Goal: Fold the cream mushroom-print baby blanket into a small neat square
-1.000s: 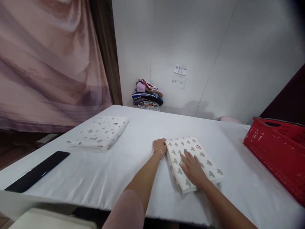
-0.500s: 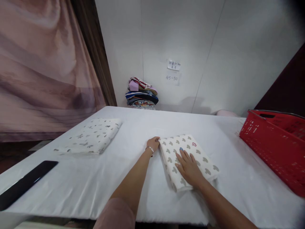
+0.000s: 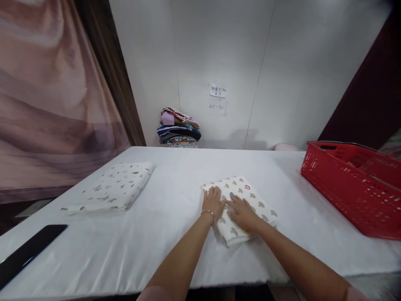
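Note:
A folded white cloth (image 3: 260,205) with grey mushroom-like prints and small red and blue marks lies on the white-covered table (image 3: 175,234). Flat on its left part rests my left hand (image 3: 213,201), fingers stretched out, a bracelet at the wrist. My right hand (image 3: 242,213) lies on the middle of the same cloth with its fingers spread. The two hands nearly touch, and neither grips anything. Parts of the cloth are hidden under them.
Another folded white cloth (image 3: 117,186) with small grey prints lies at the left. Nearer the front left is a flat black object (image 3: 34,253). A red basket (image 3: 351,188) stands at the right. Several folded fabrics (image 3: 179,127) are stacked against the wall.
My left hand has moved from the cloth's far left corner onto its top, now flat. My right hand stays on the cloth. The view has turned slightly right.

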Available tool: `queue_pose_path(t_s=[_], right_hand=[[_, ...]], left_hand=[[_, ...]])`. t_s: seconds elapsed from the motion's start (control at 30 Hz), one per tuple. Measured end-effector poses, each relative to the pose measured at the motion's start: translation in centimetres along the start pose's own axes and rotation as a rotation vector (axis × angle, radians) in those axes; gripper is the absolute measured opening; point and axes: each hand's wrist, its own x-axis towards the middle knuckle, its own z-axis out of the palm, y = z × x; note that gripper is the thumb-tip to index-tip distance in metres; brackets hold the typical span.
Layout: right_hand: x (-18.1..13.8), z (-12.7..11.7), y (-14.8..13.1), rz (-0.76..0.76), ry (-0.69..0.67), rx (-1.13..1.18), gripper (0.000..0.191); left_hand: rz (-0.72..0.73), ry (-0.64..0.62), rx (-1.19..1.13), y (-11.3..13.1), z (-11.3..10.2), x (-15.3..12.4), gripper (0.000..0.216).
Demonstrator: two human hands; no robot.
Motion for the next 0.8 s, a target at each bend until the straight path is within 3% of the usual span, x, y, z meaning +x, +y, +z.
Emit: queue_pose_path(t_s=[0.17, 0.3, 0.53, 0.8], right_hand=[[4.5, -2.6, 1.9, 0.018, 0.169, -0.095, 0.052], [6.9, -1.7, 4.6, 0.083, 0.154, -0.195, 0.055], [7.2, 0.5, 6.3, 0.068, 0.178, -0.211, 0.058], [6.3, -2.5, 5.2, 0.068, 0.038, -0.086, 0.052]], left_hand=[[-0.005, -0.004, 0.025, 0.0, 0.0, 0.2, 0.055], [0.009, 0.021, 0.004, -0.1, 0.3, 0.1, 0.054], [0.006, 0.049, -0.036, -0.3, 0.6, 0.1, 0.053], [-0.031, 0.016, -0.051, 0.2, -0.1, 0.1, 0.051]])
